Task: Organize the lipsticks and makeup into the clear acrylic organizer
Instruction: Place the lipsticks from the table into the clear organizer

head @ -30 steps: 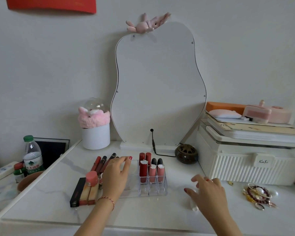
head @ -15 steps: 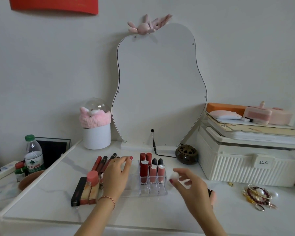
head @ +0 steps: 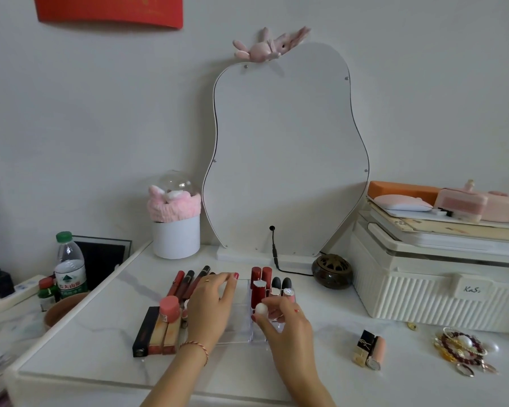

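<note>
The clear acrylic organizer stands mid-table with several red, pink and black-capped lipsticks upright in its right slots. My left hand rests on the organizer's left part, fingers spread over its top edge. My right hand pinches a small white round-topped item above the organizer's front slots. Long lip pencils and boxed lipsticks with a pink-capped one lie left of the organizer. A black-and-gold lipstick and a pink one lie to the right.
A wavy mirror leans on the wall behind. A dark round burner and a white ribbed storage box sit at right, beaded bracelets in front of it. A white pot and a water bottle stand at left.
My right hand picked up the small white item from the table at right and carried it left to the organizer. The left hand stayed on the organizer.
</note>
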